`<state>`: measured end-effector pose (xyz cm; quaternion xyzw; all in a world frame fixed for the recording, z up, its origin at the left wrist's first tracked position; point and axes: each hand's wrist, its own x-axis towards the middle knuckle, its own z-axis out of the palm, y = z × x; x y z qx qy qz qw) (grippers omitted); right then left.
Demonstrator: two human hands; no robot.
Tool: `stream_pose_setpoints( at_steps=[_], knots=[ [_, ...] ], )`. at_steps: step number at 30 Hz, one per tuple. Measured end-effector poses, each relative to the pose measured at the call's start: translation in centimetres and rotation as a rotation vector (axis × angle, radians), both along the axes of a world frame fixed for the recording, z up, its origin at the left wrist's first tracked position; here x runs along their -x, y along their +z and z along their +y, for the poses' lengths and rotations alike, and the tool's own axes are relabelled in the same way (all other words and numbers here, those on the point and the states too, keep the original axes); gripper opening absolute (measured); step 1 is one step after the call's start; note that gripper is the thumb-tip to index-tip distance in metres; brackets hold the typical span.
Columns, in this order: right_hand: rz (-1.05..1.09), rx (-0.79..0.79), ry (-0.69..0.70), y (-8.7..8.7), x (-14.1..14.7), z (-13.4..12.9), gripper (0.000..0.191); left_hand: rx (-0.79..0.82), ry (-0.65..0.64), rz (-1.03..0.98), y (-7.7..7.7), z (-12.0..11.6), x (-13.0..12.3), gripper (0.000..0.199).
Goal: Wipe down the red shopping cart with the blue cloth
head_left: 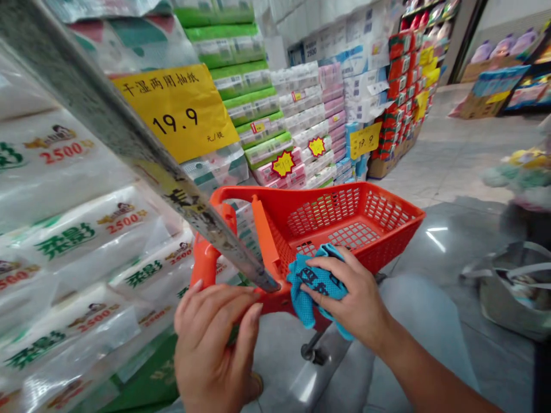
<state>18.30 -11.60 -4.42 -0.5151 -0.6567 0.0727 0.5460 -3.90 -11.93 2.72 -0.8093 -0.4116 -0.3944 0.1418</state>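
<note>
Counted: 2 hands (215,344) | 1 basket (381,261) | 1 cloth (318,284) | 1 pole (206,222) | 2 signs marked 19.9 (174,115) | 2 starburst tags (283,164) | 1 wheel (310,354) seen | purple bottles (507,46): perhaps 3, blurred by distance | packs (64,232): many stacked, total not readable

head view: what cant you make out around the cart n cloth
All in the head view:
- Blue cloth's full print: folds and the right hand cover it.
- Metal pole's upper end: cut off by the picture's edge.
- Any wheels besides the visible caster: hidden, likely behind the red basket.
- Star tags' smallest writing: too small, blurred.
</note>
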Motion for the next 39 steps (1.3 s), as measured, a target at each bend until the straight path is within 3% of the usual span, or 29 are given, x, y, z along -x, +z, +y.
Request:
stream_pose_setpoints(
  at_steps=[5,9,13,18,22,25,28,31,36,39],
  knots=[
    [-0.025,-0.011,-0.152,-2.6,-3.0,1.3,0.028,-0.117,0.095,0.098,-0.8,2.0,-0.3,0.008],
    [-0.002,-0.046,-0.22,-2.3,-1.5,1.2,0.026,-0.146,0.189,0.09,-1.9,2.9,-1.2,0.011],
    [-0.083,-0.032,-0.119,-0.9,-0.7,1.6,0.029,-0.166,0.213,0.101,-2.2,3.2,-1.4,0.017],
    [-0.276,0.19,-0.09,2.0,-1.9,4.2,0.019,-0.213,0.202,0.138,-1.8,3.9,-0.6,0.018],
    [-0.367,0.144,0.172,5.9,0.0,6.8,0.023,-0.264,0.238,0.142,-1.7,4.1,-0.5,0.021],
    [-0.468,0.155,0.389,7.8,2.0,8.6,0.021,-0.29,0.233,0.156,-1.8,4.0,-0.3,0.02],
    [-0.605,0.221,0.462,8.2,3.4,11.1,0.02,-0.284,0.217,0.175,-2.0,4.1,0.2,0.018],
    [-0.709,0.222,0.378,8.0,4.3,15.4,0.022,-0.311,0.203,0.162,-2.4,4.3,0.6,0.018],
    [-0.682,0.308,0.19,8.4,4.8,24.3,0.032,-0.312,0.199,0.15,-2.4,4.7,0.7,0.02],
    [-0.658,0.348,0.139,8.4,5.1,26.3,0.034,-0.267,0.209,0.183,-2.3,4.8,0.8,0.019]
  ],
)
